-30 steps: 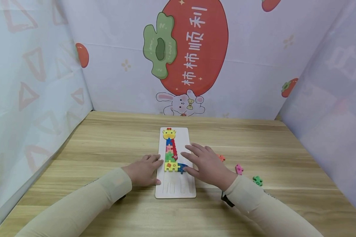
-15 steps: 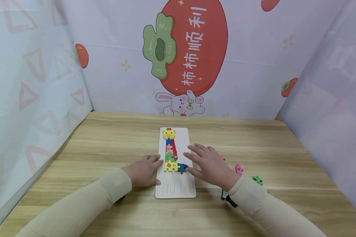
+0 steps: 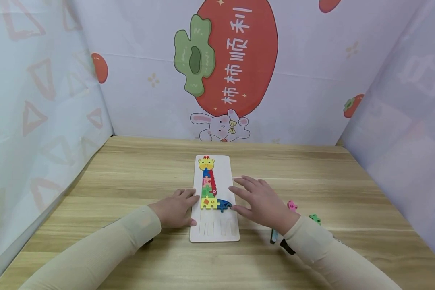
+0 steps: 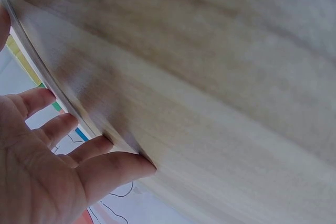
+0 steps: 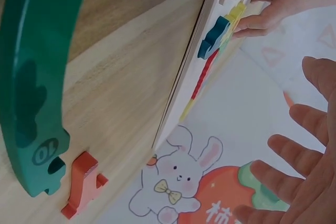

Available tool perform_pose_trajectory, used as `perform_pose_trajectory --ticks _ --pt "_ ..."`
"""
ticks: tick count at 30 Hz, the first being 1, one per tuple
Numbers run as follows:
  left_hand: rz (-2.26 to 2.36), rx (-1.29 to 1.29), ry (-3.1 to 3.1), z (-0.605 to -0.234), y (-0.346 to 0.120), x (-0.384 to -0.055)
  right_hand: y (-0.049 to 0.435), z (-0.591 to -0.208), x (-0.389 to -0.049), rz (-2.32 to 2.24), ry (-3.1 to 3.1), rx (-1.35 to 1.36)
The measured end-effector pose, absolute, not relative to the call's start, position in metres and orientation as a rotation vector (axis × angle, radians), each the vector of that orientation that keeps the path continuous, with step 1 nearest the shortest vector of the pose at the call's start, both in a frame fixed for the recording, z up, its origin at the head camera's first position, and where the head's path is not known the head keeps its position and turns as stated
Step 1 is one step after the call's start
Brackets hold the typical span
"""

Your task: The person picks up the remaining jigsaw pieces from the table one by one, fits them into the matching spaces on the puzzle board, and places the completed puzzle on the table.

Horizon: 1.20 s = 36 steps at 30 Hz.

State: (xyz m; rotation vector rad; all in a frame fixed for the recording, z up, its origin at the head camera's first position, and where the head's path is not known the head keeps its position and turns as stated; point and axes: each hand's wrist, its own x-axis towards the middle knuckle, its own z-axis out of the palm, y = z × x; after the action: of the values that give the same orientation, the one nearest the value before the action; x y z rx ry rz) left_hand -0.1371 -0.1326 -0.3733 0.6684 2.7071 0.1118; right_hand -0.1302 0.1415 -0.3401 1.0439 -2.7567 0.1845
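A giraffe puzzle board (image 3: 217,229) lies upright on the table, its yellow head piece (image 3: 206,163) near the top. Below the head, interlocked pieces form the neck, down to a yellow piece (image 3: 209,203) and a dark blue piece (image 3: 224,205) beside it. My left hand (image 3: 177,208) rests along the board's left edge, fingertips over the rim and thumb lower down. Just off the right edge, my right hand (image 3: 262,202) is spread and holds nothing, its thumb tip close to the blue piece. In the right wrist view all its fingers (image 5: 295,153) are extended.
Loose pieces lie right of the board: a pink one (image 3: 292,206), a green one (image 3: 315,219), and an orange one (image 5: 83,184) hidden by my hand in the head view. A long teal piece (image 5: 37,93) numbered 10 lies under my right wrist. Printed cloth walls (image 3: 141,92) enclose the table.
My right hand has drawn back to the right, uncovering the blue piece and covering the orange one. More of the teal piece shows under the wrist. My left hand has stayed put.
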Motion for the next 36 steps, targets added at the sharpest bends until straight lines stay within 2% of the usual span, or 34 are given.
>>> perform_pose_trajectory --ticks 36 --pt "0.104 0.664 2.712 -0.372 -0.131 -0.136 0.175 -0.345 -0.132 0.183 -2.692 1.016"
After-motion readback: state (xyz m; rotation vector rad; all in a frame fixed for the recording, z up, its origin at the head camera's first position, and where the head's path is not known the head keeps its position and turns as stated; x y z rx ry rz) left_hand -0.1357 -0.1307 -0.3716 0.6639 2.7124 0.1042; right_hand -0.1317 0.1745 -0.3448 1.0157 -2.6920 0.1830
